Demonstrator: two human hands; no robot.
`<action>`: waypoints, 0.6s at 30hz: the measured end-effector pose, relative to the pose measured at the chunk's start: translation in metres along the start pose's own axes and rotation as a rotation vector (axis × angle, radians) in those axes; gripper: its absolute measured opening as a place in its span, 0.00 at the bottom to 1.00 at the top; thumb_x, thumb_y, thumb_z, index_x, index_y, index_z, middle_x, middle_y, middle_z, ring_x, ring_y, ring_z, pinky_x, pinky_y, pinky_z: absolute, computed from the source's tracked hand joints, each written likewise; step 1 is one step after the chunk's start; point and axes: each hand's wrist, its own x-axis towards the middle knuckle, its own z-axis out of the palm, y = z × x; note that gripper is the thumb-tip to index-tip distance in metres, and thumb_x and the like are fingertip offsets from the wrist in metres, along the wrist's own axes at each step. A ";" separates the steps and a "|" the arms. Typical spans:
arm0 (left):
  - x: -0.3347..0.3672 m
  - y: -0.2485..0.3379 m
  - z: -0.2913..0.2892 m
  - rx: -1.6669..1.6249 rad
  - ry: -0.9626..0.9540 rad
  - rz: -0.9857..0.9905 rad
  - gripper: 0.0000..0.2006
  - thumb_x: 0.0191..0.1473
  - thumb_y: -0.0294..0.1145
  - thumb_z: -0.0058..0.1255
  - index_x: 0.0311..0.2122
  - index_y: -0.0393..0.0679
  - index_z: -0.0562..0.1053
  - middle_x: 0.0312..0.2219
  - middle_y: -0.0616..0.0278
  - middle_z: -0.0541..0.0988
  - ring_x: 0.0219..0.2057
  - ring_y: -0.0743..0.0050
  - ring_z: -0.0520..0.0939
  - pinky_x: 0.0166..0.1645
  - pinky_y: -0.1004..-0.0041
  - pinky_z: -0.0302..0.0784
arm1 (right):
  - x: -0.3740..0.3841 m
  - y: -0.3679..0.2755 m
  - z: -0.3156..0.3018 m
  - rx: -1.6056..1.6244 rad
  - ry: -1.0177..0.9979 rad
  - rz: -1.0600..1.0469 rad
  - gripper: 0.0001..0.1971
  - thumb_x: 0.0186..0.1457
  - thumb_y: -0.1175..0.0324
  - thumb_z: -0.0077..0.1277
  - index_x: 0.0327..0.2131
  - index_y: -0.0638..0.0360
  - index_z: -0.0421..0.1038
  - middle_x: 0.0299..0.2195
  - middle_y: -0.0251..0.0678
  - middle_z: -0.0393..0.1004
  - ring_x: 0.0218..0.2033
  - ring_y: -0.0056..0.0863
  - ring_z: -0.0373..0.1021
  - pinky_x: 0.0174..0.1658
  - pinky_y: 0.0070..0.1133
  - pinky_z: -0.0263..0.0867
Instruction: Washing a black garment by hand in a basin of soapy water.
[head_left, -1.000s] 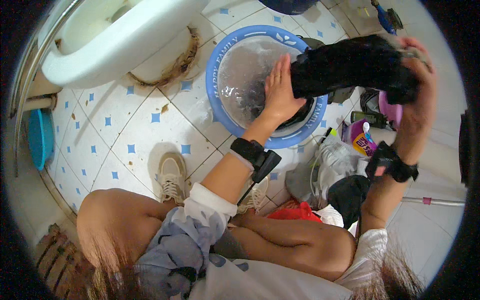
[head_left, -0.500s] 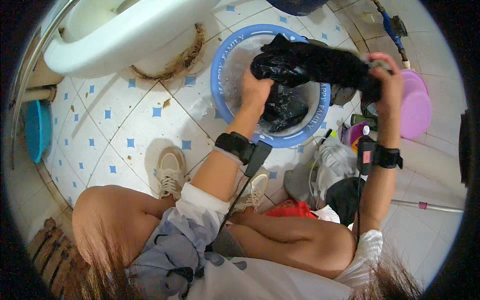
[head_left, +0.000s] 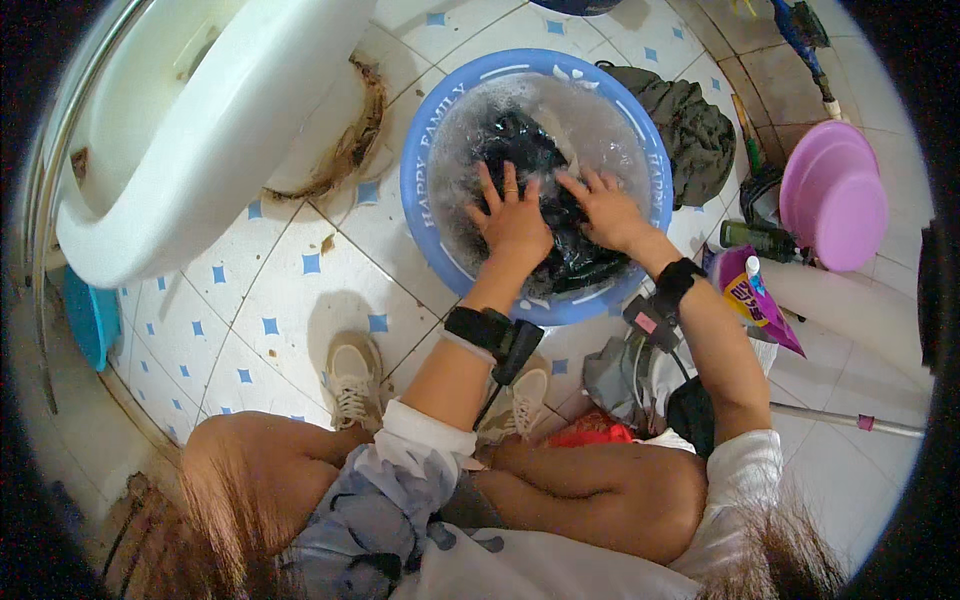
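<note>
A round basin with a blue rim [head_left: 416, 185] stands on the tiled floor, holding cloudy, foamy water. Soaked black cloth [head_left: 516, 140] lies in it, partly under the surface; its exact kind does not show. My left hand [head_left: 515, 228] presses down on the cloth with fingers spread. Close beside it, my right hand [head_left: 610, 213] also lies on the cloth, its fingers stretched out and apart. Neither hand grips anything.
Dark green-grey cloth [head_left: 685, 135] lies against the basin's right side. Farther right are a pink basin [head_left: 835, 195], a green bottle [head_left: 757, 240] and a purple pouch [head_left: 755, 300]. A white toilet [head_left: 230, 130] stands left. Clothes [head_left: 615, 380] lie near my right knee.
Both hands have let go of the black cloth, which was stretched above the basin. It now lies in the water. My right hand has come left and down onto it.
</note>
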 end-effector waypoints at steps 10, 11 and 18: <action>0.068 -0.035 0.015 -0.412 -0.409 0.058 0.30 0.38 0.35 0.44 0.52 0.50 0.54 0.47 0.53 0.61 0.51 0.57 0.58 0.52 0.53 0.48 | 0.016 0.010 0.008 -0.041 -0.157 0.102 0.25 0.34 0.75 0.45 0.43 0.53 0.60 0.37 0.48 0.65 0.38 0.43 0.64 0.42 0.30 0.60; 0.063 -0.028 0.008 -0.443 -0.394 0.046 0.31 0.37 0.34 0.44 0.51 0.49 0.54 0.48 0.54 0.59 0.51 0.57 0.57 0.52 0.54 0.50 | 0.015 0.018 0.003 0.015 -0.139 0.120 0.23 0.34 0.76 0.44 0.41 0.55 0.63 0.36 0.48 0.67 0.36 0.43 0.65 0.40 0.28 0.61; -0.008 0.006 -0.038 -0.377 0.463 0.577 0.39 0.27 0.25 0.54 0.50 0.40 0.52 0.48 0.48 0.57 0.50 0.53 0.58 0.52 0.66 0.53 | -0.040 0.000 -0.115 0.979 0.303 0.386 0.18 0.27 0.79 0.45 0.30 0.61 0.69 0.16 0.28 0.65 0.16 0.18 0.60 0.20 0.13 0.56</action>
